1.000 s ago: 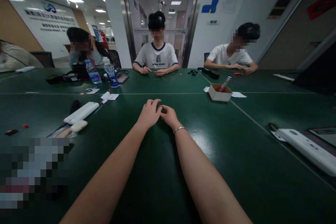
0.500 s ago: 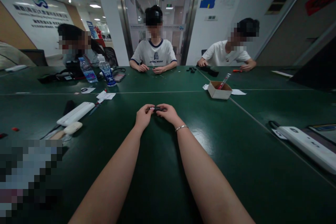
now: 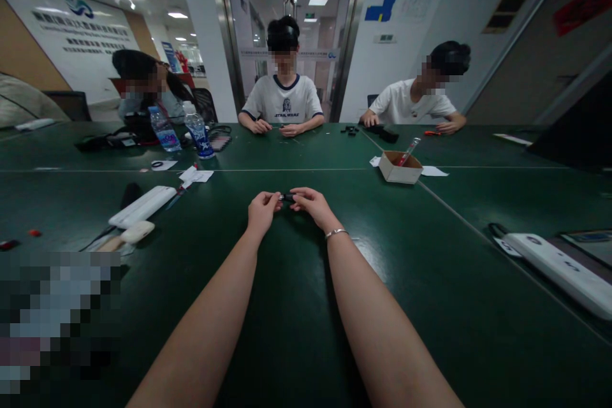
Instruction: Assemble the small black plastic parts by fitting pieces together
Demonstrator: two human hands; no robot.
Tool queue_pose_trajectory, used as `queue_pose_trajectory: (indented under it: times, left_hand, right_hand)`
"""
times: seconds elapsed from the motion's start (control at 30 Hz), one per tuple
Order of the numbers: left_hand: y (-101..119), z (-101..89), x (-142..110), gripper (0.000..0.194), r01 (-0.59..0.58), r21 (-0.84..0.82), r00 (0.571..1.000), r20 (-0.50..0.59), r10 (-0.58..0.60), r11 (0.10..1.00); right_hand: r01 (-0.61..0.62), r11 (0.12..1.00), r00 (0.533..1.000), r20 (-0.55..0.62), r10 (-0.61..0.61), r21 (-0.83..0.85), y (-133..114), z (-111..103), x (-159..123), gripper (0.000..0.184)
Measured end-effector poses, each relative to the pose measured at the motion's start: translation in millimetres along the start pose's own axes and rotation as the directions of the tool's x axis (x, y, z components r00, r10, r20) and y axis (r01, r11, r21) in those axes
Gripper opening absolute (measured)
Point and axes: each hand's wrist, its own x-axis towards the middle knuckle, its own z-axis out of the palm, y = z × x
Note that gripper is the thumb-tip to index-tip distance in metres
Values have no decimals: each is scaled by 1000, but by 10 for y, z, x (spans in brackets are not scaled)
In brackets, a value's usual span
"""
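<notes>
Over the middle of the dark green table (image 3: 287, 331), my left hand (image 3: 262, 210) and my right hand (image 3: 313, 205) meet at a small, slim black item (image 3: 287, 197) with a silvery part at its left end. The left thumb and fingers pinch the silvery end. My right hand is closed round the black end, its fingers curled and partly hiding it. What kind of thing this is cannot be made out at this size. A silver bracelet (image 3: 337, 233) circles my right wrist.
An open cardboard box (image 3: 400, 173) with a red-and-clear tube stands ahead right. White power strips lie left (image 3: 143, 205) and right (image 3: 559, 268). Two bottles (image 3: 198, 134) stand at the far left. Three people sit across the table, small black pieces (image 3: 350, 131) near one.
My right hand has shifted slightly to the right, and the item's silvery part now sits closer to the left fingertips. The whole view has moved a little. Both hands keep their grip.
</notes>
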Motion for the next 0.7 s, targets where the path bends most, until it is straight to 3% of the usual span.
queue_pose_trajectory:
  times: [0.33,0.7]
  left_hand:
    - [29,-10,-27,34,-30,75,999,36,27,997]
    - [149,-9,-92,37,-14,184,1000,-6,16,983]
  right_hand:
    - [-7,1000,1000,18,7,17,-15,-5,-9,23]
    - [-39,997,998,56,35,73,-31,-5,-37,26]
